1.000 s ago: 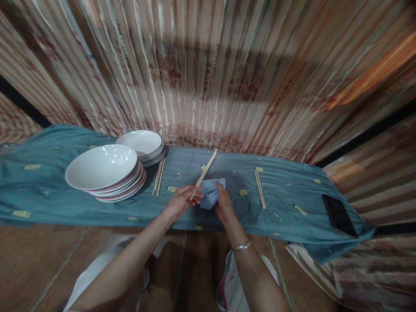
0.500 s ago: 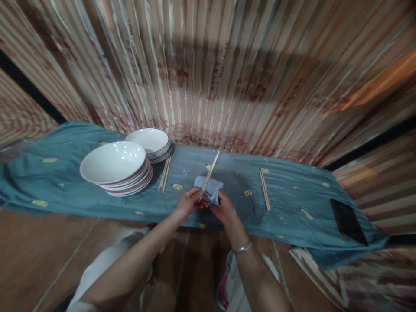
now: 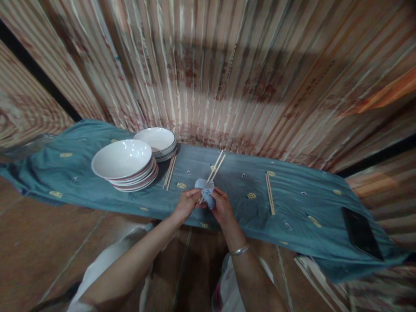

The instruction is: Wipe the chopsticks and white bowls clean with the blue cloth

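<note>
A pair of light wooden chopsticks points up and away from me over the table's front half. My left hand is closed on their near ends. A light blue cloth is bunched around the lower part of the chopsticks, with my right hand closed on it. The fingertips of both hands are partly hidden behind the cloth. Another pair of chopsticks lies on the table to the left of my hands, and a further pair lies to the right.
A stack of large white bowls with red bands stands on the left. Behind it sits a stack of white plates or shallow bowls. A black phone or tablet lies at the right end of the green patterned tablecloth. A striped curtain hangs behind.
The cloth has gone from lying spread beneath the chopsticks to being wrapped around them. The two sticks now show apart at their far ends. My view has shifted slightly left.
</note>
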Tool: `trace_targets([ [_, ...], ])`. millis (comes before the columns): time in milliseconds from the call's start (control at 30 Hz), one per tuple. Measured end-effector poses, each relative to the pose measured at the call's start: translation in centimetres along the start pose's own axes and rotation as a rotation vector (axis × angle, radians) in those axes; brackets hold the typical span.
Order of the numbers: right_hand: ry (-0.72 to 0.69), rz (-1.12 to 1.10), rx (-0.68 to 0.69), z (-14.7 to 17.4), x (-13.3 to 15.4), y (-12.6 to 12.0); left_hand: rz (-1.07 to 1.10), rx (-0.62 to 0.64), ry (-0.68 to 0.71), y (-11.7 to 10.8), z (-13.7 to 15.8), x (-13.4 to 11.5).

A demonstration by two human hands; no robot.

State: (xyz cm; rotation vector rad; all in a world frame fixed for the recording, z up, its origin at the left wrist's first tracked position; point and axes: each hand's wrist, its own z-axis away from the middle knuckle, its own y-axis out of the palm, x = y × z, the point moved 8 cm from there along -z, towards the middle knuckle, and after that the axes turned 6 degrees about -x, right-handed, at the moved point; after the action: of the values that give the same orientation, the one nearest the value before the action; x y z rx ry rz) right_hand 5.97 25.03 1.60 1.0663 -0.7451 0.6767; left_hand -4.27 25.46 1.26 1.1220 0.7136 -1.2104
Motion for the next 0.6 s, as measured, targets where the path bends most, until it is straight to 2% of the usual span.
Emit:
trace_targets([
  [133, -0.012, 0.008, -0.007, 0.4, 0.0, 0.1, 0.039, -0.007, -0.017, -0.2, 0.2, 0.6],
  [333, 0.020, 0.083, 0.055, 1.1, -0.2, 1.0, 0.045, 0.027, -0.053, -0.2, 1.2, 1.7],
  [600, -0.003, 0.019, -0.089, -0.3, 0.1, -1.3, -0.016, 0.090, -0.107, 0.4, 2.1, 2.5],
])
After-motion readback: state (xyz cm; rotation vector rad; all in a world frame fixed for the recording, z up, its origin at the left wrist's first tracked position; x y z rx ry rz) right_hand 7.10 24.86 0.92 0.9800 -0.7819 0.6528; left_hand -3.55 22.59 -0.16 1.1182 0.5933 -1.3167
